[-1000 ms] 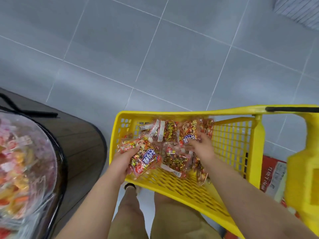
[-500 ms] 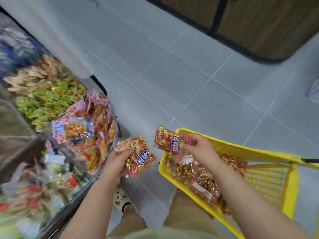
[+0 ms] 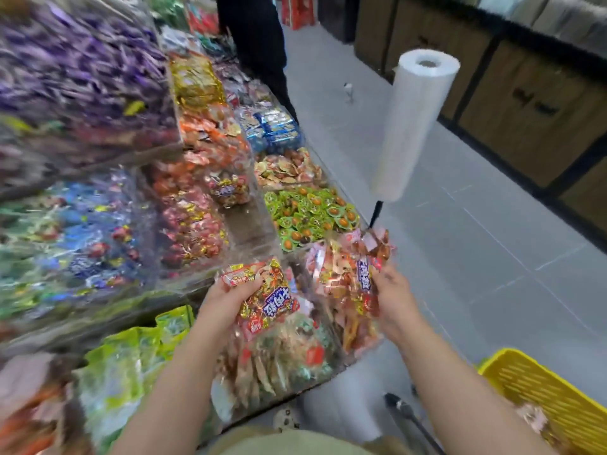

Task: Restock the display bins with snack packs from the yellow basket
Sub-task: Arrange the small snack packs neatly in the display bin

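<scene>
My left hand [image 3: 223, 300] grips a red and gold snack pack [image 3: 266, 300] with a purple label, held above the clear display bins [image 3: 262, 234]. My right hand [image 3: 392, 297] holds a second snack pack [image 3: 364, 277] of the same kind, just over a bin of orange and red packs. The yellow basket [image 3: 538, 385] sits at the lower right, behind my right forearm, with several packs in it. The bins are stacked in tiers and filled with green, orange, blue and purple sweets.
A white roll of plastic bags [image 3: 414, 123] stands on a black pole at the bins' edge. A person in dark clothes [image 3: 256, 37] stands further down the grey tiled aisle. Wooden panelled cabinets [image 3: 525, 103] line the right side.
Both hands lifted a snack pack each out of the yellow basket and carried them left to the display bins. My view swung from the basket up to the shelves.
</scene>
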The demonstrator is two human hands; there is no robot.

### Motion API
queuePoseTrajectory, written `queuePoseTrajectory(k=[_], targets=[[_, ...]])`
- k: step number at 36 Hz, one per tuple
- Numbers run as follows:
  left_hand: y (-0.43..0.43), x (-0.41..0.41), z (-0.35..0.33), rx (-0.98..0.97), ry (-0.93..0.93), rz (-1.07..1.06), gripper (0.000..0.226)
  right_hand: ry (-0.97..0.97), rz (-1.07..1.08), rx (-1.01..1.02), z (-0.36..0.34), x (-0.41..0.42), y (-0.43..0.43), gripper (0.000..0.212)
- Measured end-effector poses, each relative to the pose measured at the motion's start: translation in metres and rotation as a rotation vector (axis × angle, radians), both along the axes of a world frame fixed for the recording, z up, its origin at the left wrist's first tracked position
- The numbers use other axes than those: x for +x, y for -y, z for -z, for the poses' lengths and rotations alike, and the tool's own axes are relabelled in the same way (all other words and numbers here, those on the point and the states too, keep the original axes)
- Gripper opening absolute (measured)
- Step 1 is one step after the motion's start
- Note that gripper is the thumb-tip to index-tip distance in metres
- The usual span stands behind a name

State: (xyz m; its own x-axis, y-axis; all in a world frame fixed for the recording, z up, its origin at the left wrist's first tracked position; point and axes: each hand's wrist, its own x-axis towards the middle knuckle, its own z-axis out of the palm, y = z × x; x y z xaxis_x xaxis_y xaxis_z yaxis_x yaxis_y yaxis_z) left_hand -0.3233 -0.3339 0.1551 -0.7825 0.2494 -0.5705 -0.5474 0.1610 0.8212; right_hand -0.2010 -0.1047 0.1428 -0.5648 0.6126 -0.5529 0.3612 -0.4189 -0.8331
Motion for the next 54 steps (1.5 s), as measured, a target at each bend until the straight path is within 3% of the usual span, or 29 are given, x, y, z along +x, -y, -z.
queuePoseTrajectory(k=[2,4,7,10,14,16,22,25,31,34,36,39,43,45,47,50,54], targets=[[0.023,-0.018,-0.009,0.012,-0.038,-0.049,0.031,-0.079,0.029,-0.374,-0.005,-0.029,0.018,0.021],[0.044,-0.034,-0.016,0.023,-0.076,-0.106,0.023,-0.167,0.069,-0.618,-0.010,-0.056,0.035,0.029],[0.071,-0.057,-0.026,0.043,-0.103,-0.179,0.019,-0.286,0.050,-0.710,-0.026,-0.094,0.053,0.026],[0.089,-0.076,-0.032,0.046,-0.131,-0.236,0.017,-0.352,-0.065,-0.670,-0.044,-0.131,0.063,0.027],[0.099,-0.098,-0.038,0.026,-0.131,-0.290,0.019,-0.228,-0.319,-0.396,-0.063,-0.183,0.073,0.004],[0.098,-0.110,-0.043,-0.010,-0.155,-0.275,0.026,-0.192,-0.374,-0.201,-0.069,-0.213,0.072,0.020],[0.082,-0.146,-0.059,-0.097,-0.271,-0.250,0.030,0.079,-0.815,0.937,-0.081,-0.304,0.057,0.069],[0.071,-0.166,-0.064,-0.214,-0.331,-0.209,0.027,0.242,-1.101,1.291,-0.079,-0.343,0.067,0.054],[0.057,-0.195,-0.055,-0.308,-0.374,-0.154,0.025,0.436,-1.482,1.394,-0.038,-0.390,0.084,0.040],[0.058,-0.201,-0.045,-0.325,-0.338,-0.136,0.030,0.457,-1.487,1.409,-0.012,-0.403,0.086,0.039],[0.061,-0.202,-0.039,-0.351,-0.324,-0.134,0.031,0.413,-1.475,1.542,0.003,-0.408,0.084,0.038],[0.064,-0.203,-0.031,-0.355,-0.287,-0.163,0.032,0.290,-1.433,1.749,0.023,-0.406,0.078,0.059],[0.061,-0.203,-0.027,-0.337,-0.255,-0.192,0.023,0.314,-1.212,1.756,0.041,-0.393,0.078,0.079],[0.057,-0.203,-0.026,-0.301,-0.221,-0.205,0.023,0.340,-1.124,1.691,0.046,-0.390,0.082,0.058],[0.053,-0.204,-0.024,-0.285,-0.204,-0.210,0.023,0.384,-1.070,1.477,0.049,-0.389,0.085,0.039],[0.051,-0.206,-0.023,-0.264,-0.193,-0.228,0.030,0.415,-1.060,1.232,0.059,-0.388,0.084,0.035],[0.053,-0.208,-0.022,-0.228,-0.169,-0.220,0.029,0.399,-1.048,1.153,0.061,-0.394,0.080,0.020]])
